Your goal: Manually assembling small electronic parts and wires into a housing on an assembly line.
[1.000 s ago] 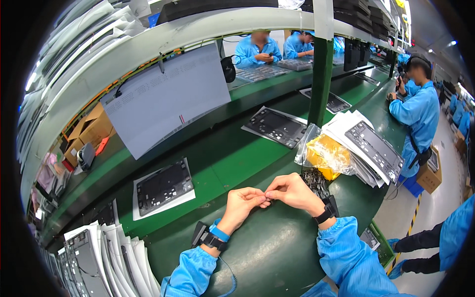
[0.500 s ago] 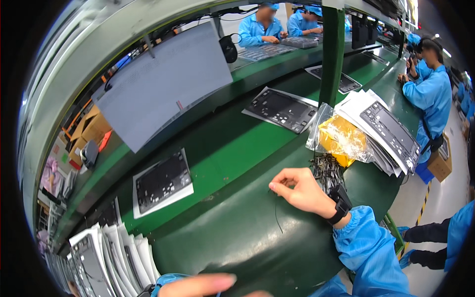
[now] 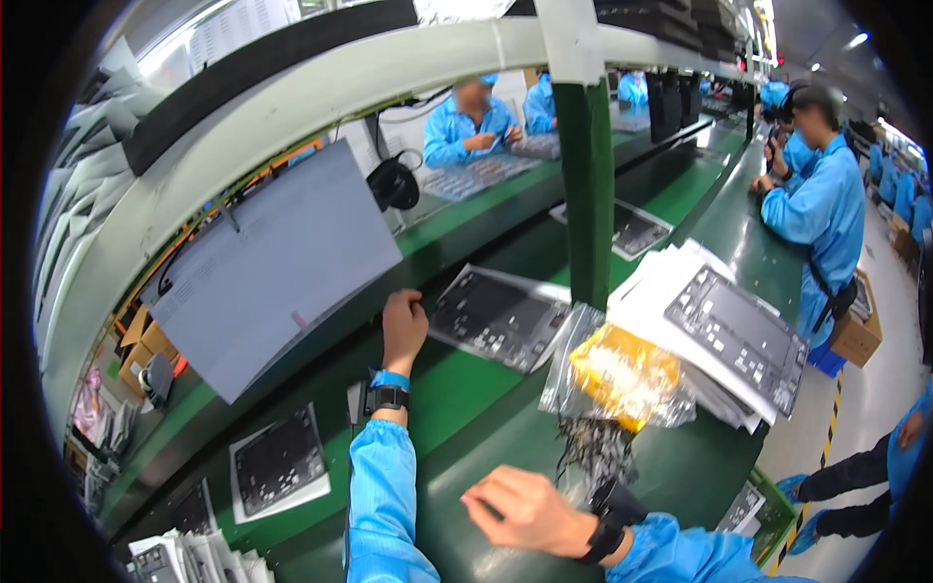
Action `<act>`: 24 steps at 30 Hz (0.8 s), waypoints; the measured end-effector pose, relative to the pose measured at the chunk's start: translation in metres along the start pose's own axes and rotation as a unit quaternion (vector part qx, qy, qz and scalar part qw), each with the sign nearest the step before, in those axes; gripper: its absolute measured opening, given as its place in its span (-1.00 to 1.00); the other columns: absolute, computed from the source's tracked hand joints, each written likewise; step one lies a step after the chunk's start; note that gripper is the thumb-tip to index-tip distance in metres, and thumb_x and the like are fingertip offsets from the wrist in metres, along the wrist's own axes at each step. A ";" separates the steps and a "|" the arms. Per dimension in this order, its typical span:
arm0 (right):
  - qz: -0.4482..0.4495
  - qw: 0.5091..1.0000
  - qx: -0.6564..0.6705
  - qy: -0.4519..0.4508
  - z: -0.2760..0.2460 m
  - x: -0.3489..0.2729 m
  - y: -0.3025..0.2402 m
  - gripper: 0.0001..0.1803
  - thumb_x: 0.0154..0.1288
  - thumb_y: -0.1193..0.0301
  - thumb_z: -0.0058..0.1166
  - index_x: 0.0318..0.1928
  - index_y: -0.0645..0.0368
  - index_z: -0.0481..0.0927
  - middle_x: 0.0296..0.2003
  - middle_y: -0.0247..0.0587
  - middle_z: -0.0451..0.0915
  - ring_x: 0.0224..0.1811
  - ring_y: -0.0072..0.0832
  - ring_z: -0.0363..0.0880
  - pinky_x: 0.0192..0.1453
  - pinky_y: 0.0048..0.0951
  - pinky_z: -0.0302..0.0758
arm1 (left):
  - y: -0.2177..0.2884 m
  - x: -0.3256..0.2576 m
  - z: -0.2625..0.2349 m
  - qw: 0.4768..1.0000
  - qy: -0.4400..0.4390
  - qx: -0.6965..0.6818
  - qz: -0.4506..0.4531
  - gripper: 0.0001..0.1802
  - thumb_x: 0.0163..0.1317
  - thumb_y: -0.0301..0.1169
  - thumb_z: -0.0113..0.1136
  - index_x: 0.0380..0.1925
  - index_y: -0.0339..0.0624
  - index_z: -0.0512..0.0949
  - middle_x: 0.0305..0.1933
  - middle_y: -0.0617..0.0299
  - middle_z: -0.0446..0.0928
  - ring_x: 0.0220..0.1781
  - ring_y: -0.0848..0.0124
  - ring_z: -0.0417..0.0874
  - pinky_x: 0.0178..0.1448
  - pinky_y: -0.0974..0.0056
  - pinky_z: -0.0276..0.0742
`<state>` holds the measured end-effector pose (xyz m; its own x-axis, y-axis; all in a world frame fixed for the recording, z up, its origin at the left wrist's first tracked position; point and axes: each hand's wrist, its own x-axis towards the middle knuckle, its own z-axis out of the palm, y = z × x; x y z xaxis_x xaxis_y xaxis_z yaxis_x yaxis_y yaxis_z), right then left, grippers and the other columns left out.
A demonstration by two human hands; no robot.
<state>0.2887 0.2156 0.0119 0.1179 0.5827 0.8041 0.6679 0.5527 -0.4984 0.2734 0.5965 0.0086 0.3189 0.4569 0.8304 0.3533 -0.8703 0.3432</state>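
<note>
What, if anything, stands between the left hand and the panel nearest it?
Nothing visible: the left hand is beside the left end of the panel. The post and bag are by its right end.

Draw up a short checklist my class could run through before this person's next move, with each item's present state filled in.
1. Left hand clear of the nearest black panel: cannot tell; they look very close.
2. That panel lying on its white sheet: ok.
3. Right hand empty: cannot tell; its grasp is unclear.
4. Black strips neatly sorted: not ok; a tangled heap.
5. Black wristband on left wrist: ok.
</note>
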 end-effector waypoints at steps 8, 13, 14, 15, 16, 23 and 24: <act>0.013 0.999 -0.031 0.005 -0.014 0.003 0.013 -0.86 0.16 0.62 0.41 -0.37 0.28 0.65 -0.41 -0.17 0.67 -0.44 -0.27 0.64 -0.35 -0.34 0.62 | -0.002 -0.002 0.056 0.969 -0.184 0.000 -0.166 -0.73 0.20 -0.30 0.49 -0.33 -0.30 0.68 -0.31 -0.04 0.72 -0.06 -0.12 0.74 0.02 -0.05 0.64; 0.025 0.999 -0.024 0.013 -0.012 0.004 0.012 -0.91 0.24 0.60 0.34 -0.32 0.29 0.64 -0.42 -0.17 0.55 -0.42 -0.24 0.59 -0.33 -0.29 0.59 | -0.022 -0.002 0.044 0.964 -0.181 0.154 -0.123 -0.59 0.13 -0.14 0.58 -0.40 -0.29 0.67 -0.28 -0.12 0.73 -0.11 -0.14 0.77 -0.01 -0.10 0.65; 0.023 0.999 -0.022 0.014 -0.011 0.004 0.012 -0.91 0.24 0.60 0.34 -0.32 0.29 0.64 -0.42 -0.17 0.55 -0.42 -0.24 0.59 -0.33 -0.29 0.59 | -0.028 -0.001 0.040 0.964 -0.179 0.156 -0.122 -0.59 0.13 -0.14 0.58 -0.40 -0.29 0.67 -0.28 -0.12 0.73 -0.11 -0.14 0.77 -0.01 -0.10 0.65; 0.020 0.999 -0.020 0.015 -0.010 0.005 0.011 -0.91 0.24 0.60 0.33 -0.31 0.29 0.65 -0.42 -0.17 0.56 -0.42 -0.24 0.59 -0.33 -0.29 0.59 | -0.034 0.000 0.035 0.961 -0.169 0.128 -0.179 -0.57 0.13 -0.12 0.57 -0.40 -0.29 0.67 -0.28 -0.14 0.73 -0.09 -0.15 0.77 0.02 -0.12 0.65; 0.021 0.999 -0.023 0.016 -0.010 0.004 0.013 -0.91 0.24 0.60 0.33 -0.31 0.28 0.65 -0.42 -0.17 0.56 -0.42 -0.24 0.59 -0.33 -0.29 0.59 | -0.033 0.000 0.035 0.954 -0.161 0.095 -0.236 -0.56 0.14 -0.09 0.57 -0.40 -0.30 0.67 -0.27 -0.16 0.73 -0.07 -0.16 0.77 0.05 -0.13 0.65; 0.026 0.999 -0.036 0.010 -0.008 0.001 0.014 -0.91 0.24 0.59 0.33 -0.31 0.28 0.65 -0.41 -0.17 0.56 -0.42 -0.23 0.59 -0.34 -0.28 0.60 | -0.037 0.003 0.040 0.935 -0.220 0.144 -0.238 -0.39 0.31 0.10 0.34 -0.37 -0.38 0.67 -0.20 -0.25 0.73 -0.03 -0.23 0.75 0.09 -0.15 0.64; 0.023 0.999 -0.040 0.011 -0.009 0.002 0.014 -0.91 0.24 0.59 0.33 -0.31 0.28 0.65 -0.41 -0.17 0.56 -0.42 -0.23 0.59 -0.34 -0.27 0.60 | -0.042 0.009 0.037 0.920 -0.261 0.131 -0.261 -0.37 0.34 0.11 0.28 -0.37 -0.39 0.67 -0.20 -0.29 0.72 -0.02 -0.25 0.74 0.10 -0.16 0.63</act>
<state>0.3046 0.2196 0.0097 0.1650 0.5935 0.7877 0.7178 0.4755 -0.5086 0.2934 0.6442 -0.0146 0.4008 0.8855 0.2349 0.7567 -0.4646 0.4600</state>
